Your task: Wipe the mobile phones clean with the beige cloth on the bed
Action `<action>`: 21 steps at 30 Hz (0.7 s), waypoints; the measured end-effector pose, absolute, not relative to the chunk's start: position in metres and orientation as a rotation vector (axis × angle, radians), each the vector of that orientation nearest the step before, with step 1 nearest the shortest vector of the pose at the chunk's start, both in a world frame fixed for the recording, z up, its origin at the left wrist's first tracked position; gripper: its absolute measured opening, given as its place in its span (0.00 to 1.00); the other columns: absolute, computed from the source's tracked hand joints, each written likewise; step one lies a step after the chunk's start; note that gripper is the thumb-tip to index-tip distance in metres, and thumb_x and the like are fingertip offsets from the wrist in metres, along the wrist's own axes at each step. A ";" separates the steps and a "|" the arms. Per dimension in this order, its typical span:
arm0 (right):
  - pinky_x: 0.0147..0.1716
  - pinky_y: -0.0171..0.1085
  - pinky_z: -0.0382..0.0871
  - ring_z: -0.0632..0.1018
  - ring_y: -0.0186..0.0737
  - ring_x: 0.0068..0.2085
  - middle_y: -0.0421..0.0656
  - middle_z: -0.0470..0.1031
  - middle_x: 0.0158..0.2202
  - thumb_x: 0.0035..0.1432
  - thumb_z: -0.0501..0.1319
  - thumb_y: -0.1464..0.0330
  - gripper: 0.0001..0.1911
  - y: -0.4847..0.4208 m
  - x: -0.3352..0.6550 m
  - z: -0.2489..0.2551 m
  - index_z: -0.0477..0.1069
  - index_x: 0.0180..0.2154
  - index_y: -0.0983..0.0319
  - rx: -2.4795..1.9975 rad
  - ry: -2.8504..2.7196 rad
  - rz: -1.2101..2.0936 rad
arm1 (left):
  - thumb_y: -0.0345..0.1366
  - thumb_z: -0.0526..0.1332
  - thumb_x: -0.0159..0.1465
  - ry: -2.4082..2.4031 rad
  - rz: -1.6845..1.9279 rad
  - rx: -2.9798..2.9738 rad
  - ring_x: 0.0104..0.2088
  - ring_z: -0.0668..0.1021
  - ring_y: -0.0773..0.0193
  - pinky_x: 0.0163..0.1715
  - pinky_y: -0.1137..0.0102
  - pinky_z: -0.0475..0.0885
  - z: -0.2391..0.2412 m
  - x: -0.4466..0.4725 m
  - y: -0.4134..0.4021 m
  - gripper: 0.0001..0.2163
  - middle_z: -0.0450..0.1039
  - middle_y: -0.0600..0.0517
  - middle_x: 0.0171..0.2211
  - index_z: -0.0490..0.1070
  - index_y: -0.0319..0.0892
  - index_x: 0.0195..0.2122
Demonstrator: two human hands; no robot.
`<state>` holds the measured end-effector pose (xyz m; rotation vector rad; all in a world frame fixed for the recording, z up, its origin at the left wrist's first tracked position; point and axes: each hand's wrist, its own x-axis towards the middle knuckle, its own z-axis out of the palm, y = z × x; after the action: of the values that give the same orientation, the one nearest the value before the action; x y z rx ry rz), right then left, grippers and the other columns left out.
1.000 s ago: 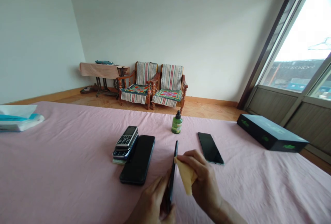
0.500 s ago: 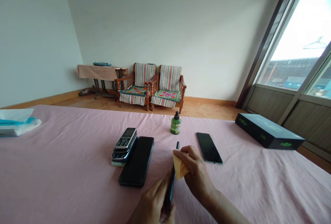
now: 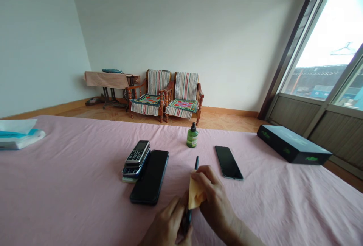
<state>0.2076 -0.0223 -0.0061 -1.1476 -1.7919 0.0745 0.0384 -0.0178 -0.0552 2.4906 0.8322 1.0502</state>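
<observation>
Black, slim phone (image 3: 196, 162), smooth and narrow, seen edge-on, its middle covered by a cloth; screen not visible. Long axis runs away from the wearer, far end toward the green spray bottle (image 3: 192, 137) and leaning slightly right. Location: over the pink sheet (image 3: 85, 200), between a flat black phone (image 3: 150, 178) on the left and another phone (image 3: 228, 162) on the right; contact with the sheet cannot be told. Left hand (image 3: 168, 221): gripping the near end. Right hand (image 3: 214, 196): fingers closed on the yellow cloth (image 3: 195, 193), held against the phone.

Bare L hand (image 3: 168, 220), R hand (image 3: 215, 198)
</observation>
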 end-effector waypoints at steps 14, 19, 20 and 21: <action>0.35 0.33 0.73 0.75 0.39 0.40 0.47 0.71 0.40 0.49 0.50 0.85 0.29 -0.026 0.207 -0.017 0.72 0.49 0.60 -1.054 -1.741 0.108 | 0.22 0.53 0.52 0.797 1.076 2.429 0.38 0.78 0.58 0.40 0.69 0.75 -0.044 0.036 -0.019 0.31 0.72 0.48 0.39 0.57 0.43 0.59; 0.35 0.33 0.72 0.75 0.39 0.39 0.46 0.72 0.39 0.43 0.50 0.86 0.29 -0.019 0.212 -0.009 0.74 0.44 0.59 -1.120 -1.655 0.115 | 0.22 0.53 0.50 0.785 1.062 2.475 0.37 0.78 0.60 0.41 0.69 0.75 -0.049 0.036 -0.019 0.36 0.72 0.48 0.41 0.52 0.43 0.63; 0.34 0.32 0.72 0.75 0.39 0.39 0.46 0.72 0.39 0.44 0.51 0.86 0.29 -0.020 0.212 -0.008 0.74 0.44 0.59 -1.109 -1.655 0.129 | 0.22 0.53 0.50 0.784 1.063 2.471 0.38 0.78 0.59 0.42 0.70 0.75 -0.049 0.036 -0.019 0.36 0.72 0.48 0.42 0.51 0.43 0.63; 0.33 0.32 0.72 0.76 0.39 0.38 0.46 0.72 0.39 0.45 0.51 0.85 0.27 -0.021 0.210 -0.007 0.74 0.44 0.60 -1.095 -1.659 0.142 | 0.22 0.53 0.51 0.786 1.071 2.465 0.40 0.78 0.59 0.44 0.69 0.75 -0.049 0.036 -0.019 0.36 0.72 0.47 0.44 0.51 0.43 0.63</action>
<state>0.2105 -0.0213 -0.0070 -1.0949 -1.6594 0.1417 0.0363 -0.0194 -0.0490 2.4649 0.7858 1.0711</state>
